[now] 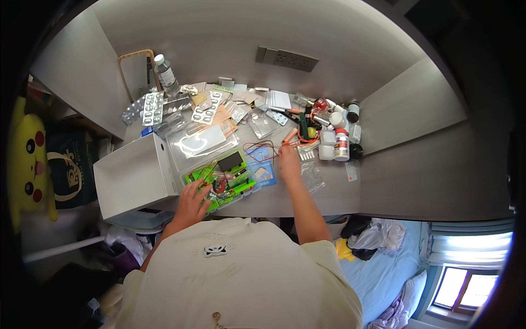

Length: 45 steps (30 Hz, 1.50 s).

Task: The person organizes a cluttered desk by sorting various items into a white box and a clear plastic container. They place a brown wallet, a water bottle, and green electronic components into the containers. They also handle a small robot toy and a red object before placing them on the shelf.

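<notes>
Just under and ahead of my left grip [193, 200], on the grey bench [274, 203], sits an open clear plastic case with bright green parts [239, 186] in its near half, a dark rectangular panel [230, 161] among them. That grip is loosely open, fingers spread over the left side of the green parts; I cannot tell whether they touch. My right grip [288, 158] is off to the right of the case, fingers bunched at thin red wires [257, 145] that loop toward it from the green parts; whether it pinches them I cannot tell. Just beyond its fingertips lies an orange cylinder [290, 135]. Between my two grips, nearer the right one, is a blue card [265, 174]; just right of the right grip is a crumpled clear bag [312, 178]. Left of my left grip stands a large white box [134, 178], with silver blister packs [153, 108] farther beyond. Well right of my right grip is a red-capped white bottle [341, 147].
</notes>
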Each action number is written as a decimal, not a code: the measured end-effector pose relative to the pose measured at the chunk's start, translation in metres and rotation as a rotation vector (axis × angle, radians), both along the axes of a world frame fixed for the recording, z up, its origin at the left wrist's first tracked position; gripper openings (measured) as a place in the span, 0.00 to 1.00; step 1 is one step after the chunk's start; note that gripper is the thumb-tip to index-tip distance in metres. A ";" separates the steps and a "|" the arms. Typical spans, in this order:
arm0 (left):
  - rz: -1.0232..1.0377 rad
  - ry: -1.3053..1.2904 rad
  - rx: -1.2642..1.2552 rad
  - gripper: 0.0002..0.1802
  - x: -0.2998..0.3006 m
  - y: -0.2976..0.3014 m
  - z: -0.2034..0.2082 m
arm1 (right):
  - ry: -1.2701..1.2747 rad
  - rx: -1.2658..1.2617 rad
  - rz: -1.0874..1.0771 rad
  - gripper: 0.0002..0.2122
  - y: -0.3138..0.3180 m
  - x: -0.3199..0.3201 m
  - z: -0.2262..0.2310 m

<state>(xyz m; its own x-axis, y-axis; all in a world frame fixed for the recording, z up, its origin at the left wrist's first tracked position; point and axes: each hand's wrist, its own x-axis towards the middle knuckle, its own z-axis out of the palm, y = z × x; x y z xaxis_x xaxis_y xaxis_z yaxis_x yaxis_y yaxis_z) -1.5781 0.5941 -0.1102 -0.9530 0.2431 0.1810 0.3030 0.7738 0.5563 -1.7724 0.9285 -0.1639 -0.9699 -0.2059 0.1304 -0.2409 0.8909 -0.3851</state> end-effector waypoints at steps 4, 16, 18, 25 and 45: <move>0.030 -0.044 -0.013 0.24 0.001 -0.004 0.004 | 0.094 0.131 0.211 0.07 0.004 0.004 0.000; 0.012 -0.097 0.019 0.23 -0.012 0.001 0.009 | 0.043 -0.394 -0.101 0.05 0.005 0.015 0.025; 0.017 -0.102 0.027 0.23 -0.010 -0.001 0.005 | -0.031 -0.514 -0.070 0.05 0.005 0.023 0.041; 0.062 -0.082 0.129 0.25 -0.018 0.002 0.007 | 0.196 -0.467 0.244 0.06 -0.050 0.078 0.084; -0.220 -0.037 -0.209 0.20 -0.017 0.034 -0.023 | -0.023 0.014 0.321 0.10 -0.051 0.023 0.005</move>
